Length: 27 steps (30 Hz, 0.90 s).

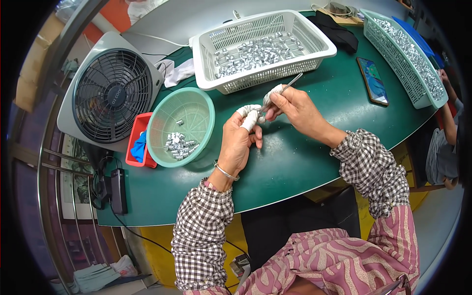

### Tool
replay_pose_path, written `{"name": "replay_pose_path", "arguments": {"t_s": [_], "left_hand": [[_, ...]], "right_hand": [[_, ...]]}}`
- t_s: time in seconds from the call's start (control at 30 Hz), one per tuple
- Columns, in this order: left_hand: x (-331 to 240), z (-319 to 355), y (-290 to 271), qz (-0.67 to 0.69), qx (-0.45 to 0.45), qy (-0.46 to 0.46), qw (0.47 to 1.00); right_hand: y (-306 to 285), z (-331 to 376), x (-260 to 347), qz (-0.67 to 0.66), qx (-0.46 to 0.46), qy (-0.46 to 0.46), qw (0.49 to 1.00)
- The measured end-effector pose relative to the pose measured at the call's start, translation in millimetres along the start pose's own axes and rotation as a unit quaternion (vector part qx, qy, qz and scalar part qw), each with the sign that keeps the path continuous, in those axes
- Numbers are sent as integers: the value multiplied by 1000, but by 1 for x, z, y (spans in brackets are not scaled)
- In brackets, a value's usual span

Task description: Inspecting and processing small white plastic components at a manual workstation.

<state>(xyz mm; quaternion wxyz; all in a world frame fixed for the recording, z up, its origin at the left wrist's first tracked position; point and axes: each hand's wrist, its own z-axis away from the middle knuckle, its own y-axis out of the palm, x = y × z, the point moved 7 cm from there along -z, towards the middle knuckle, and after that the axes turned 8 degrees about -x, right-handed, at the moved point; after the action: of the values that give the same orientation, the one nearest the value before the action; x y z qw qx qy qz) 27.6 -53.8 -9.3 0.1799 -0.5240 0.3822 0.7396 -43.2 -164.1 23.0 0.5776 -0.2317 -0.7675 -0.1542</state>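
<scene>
Taped fingertips of the left hand (239, 139) pinch a small metal part (261, 119); the right hand (295, 109) grips a thin metal tool (284, 88).

dark green table (314, 152), mint round basket (194, 105) at 9 o'clock, white rectangular basket (319, 42) at 12, checkered black-white sleeves (204, 231)

You are working over a bare stretch of green tabletop (295, 162), open toward your body and rightward. The round green mesh basket (181, 127) is blocking your left, the white rectangular plastic basket (263, 49) is closing off the far side, and a dark smartphone (372, 81) is lying to your right.
</scene>
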Motion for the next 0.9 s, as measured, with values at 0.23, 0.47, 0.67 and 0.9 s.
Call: {"name": "replay_pose_path", "arguments": {"t_s": [0.23,0.47,0.67,0.9], "left_hand": [[-6,-5,-12,-62,-52,58,995],[-22,8,-9,-228,-65,140,961],[-51,36,-5,-377,-174,347,841],[-60,34,29,-611,-88,370,695]], "right_hand": [[-3,-5,-7,-118,-4,58,991],[-26,-9,-1,-61,-112,-5,992],[-23,-11,9,-22,-124,-44,991],[-22,-14,6,-17,-96,-63,993]]}}
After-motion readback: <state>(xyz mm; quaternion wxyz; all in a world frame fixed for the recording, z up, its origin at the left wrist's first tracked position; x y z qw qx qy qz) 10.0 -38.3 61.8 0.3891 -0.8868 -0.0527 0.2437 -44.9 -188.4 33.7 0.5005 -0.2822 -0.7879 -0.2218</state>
